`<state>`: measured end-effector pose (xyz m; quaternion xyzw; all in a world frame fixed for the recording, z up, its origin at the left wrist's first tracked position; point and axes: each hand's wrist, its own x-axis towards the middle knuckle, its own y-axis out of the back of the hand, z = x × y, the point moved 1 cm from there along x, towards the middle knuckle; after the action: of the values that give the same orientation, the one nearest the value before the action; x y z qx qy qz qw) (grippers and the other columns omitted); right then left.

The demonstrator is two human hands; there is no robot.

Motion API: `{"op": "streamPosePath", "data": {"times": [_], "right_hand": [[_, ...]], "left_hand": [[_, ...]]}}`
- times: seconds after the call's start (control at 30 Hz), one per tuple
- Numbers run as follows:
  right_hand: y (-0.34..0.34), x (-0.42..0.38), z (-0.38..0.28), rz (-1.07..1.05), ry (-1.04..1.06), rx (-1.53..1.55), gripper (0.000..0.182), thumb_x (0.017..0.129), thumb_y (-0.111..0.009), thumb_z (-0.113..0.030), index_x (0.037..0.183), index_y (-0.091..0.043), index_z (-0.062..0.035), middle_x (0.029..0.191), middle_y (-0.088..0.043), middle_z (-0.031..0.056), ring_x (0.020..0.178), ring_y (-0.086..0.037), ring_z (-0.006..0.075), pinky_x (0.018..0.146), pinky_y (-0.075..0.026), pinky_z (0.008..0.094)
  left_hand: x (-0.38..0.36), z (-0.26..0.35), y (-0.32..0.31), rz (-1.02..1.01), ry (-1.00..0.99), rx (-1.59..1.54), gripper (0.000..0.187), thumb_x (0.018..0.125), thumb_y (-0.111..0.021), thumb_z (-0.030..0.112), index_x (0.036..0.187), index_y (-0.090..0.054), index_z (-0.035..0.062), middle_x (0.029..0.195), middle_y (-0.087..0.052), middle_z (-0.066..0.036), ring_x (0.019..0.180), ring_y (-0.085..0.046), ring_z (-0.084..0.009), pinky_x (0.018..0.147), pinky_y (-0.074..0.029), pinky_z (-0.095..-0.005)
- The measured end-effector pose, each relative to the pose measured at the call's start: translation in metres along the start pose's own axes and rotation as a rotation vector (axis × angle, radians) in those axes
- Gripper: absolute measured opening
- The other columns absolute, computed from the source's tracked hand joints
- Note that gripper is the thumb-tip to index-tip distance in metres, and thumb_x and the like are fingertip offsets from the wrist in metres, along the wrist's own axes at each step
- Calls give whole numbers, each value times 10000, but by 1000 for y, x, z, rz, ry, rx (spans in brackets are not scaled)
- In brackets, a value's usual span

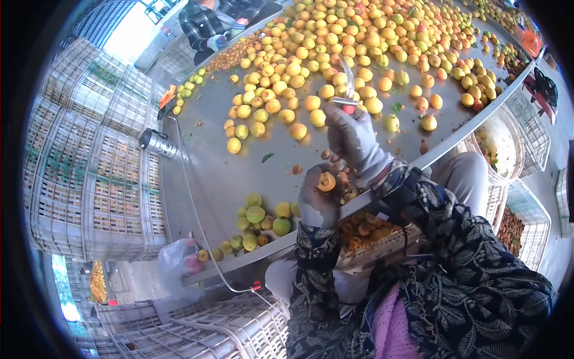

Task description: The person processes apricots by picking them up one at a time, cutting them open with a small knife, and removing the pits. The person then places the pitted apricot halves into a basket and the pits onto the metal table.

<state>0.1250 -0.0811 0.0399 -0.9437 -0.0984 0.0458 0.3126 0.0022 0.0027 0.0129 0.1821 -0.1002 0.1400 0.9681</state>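
Observation:
My left hand (pixel 318 202), in a pale glove, is closed around a halved apricot (pixel 326 182), its cut face turned up. Just above and to the right, my gloved right hand (pixel 354 139) grips a knife (pixel 347 78) with a curved blade pointing away from me. A bit of red shows at the knife's base by my fingers. Pits and scraps (pixel 344 179) lie on the metal table beside my hands. Below the table edge, a crate (pixel 359 256) holds many cut apricot halves. The far part of the table carries a large heap of whole apricots (pixel 335 36).
Greener apricots (pixel 256 214) lie on the table at near left. A metal flask (pixel 158 143) sits by the left edge. Stacked plastic crates (pixel 95 173) stand left, another crate (pixel 239 329) below. A white basket (pixel 505 146) stands right. Another person (pixel 209 27) sits across the table.

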Motion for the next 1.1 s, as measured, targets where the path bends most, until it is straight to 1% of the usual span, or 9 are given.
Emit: {"op": "streamPosePath", "data": {"times": [0.13,0.2,0.43,0.5,0.63,0.7,0.83,0.93,1.1], "right_hand": [[23,-3,-30,-88,-9,-160,212,911,-641,-244,809,-584,-67,515,-473,-31,379,-396,56,360,-271,214],[44,-12,-43,-110,-21,-298,190,908,-644,-224,834,-602,-54,537,-479,-45,395,-398,43,370,-273,208],[88,-18,-54,-85,-89,-429,227,879,-675,-242,913,-673,-17,584,-492,-70,451,-390,9,415,-294,196],[94,-16,-58,-75,-69,-452,246,880,-681,-261,927,-674,-19,587,-491,-71,449,-389,9,411,-295,198],[101,-13,-64,-57,-56,-564,248,881,-681,-264,947,-674,-26,587,-497,-64,444,-407,17,407,-305,205],[106,-7,-66,-50,-25,-614,250,880,-683,-268,952,-674,-29,584,-499,-62,449,-418,21,408,-313,209],[118,2,-72,-42,-91,-693,263,880,-683,-270,995,-687,-33,581,-514,-41,461,-448,36,422,-354,221],[115,15,-75,-189,37,-1056,264,864,-696,-202,977,-655,33,730,-630,1,682,-557,63,617,-467,258],[96,36,-60,-394,257,-1711,377,766,-709,-246,1096,-615,-91,838,-660,178,802,-667,310,706,-515,412]], "left_hand": [[5,-41,-9,110,-64,-279,183,863,-601,20,1016,-501,4,933,-601,-112,778,-601,-154,687,-520,-282],[12,-31,-5,270,498,-954,209,854,-569,2,1054,-511,18,926,-578,-91,789,-577,-157,716,-519,-295],[15,-32,0,362,361,-794,262,831,-506,-61,1073,-521,36,896,-535,-65,807,-536,-134,746,-481,-260],[16,-33,-5,403,227,-785,284,822,-552,-82,1060,-530,72,936,-520,-33,801,-547,-105,630,-476,-212],[15,-49,-1,282,353,-733,311,815,-562,-94,1070,-527,79,949,-521,-34,816,-558,-121,654,-489,-218],[15,-51,-5,400,-10,-377,308,815,-587,-80,1079,-518,62,922,-530,-34,806,-574,-132,675,-500,-238],[19,-7,8,444,278,-821,190,861,-577,12,1047,-539,26,889,-550,-52,820,-581,-140,696,-501,-269],[10,10,14,-27,312,-737,263,969,-483,211,946,-617,-14,876,-623,-78,865,-586,-150,777,-488,-310],[2,18,-1,-433,295,-549,372,991,-507,311,971,-650,-31,921,-647,-58,905,-594,-141,818,-474,-302]]}}
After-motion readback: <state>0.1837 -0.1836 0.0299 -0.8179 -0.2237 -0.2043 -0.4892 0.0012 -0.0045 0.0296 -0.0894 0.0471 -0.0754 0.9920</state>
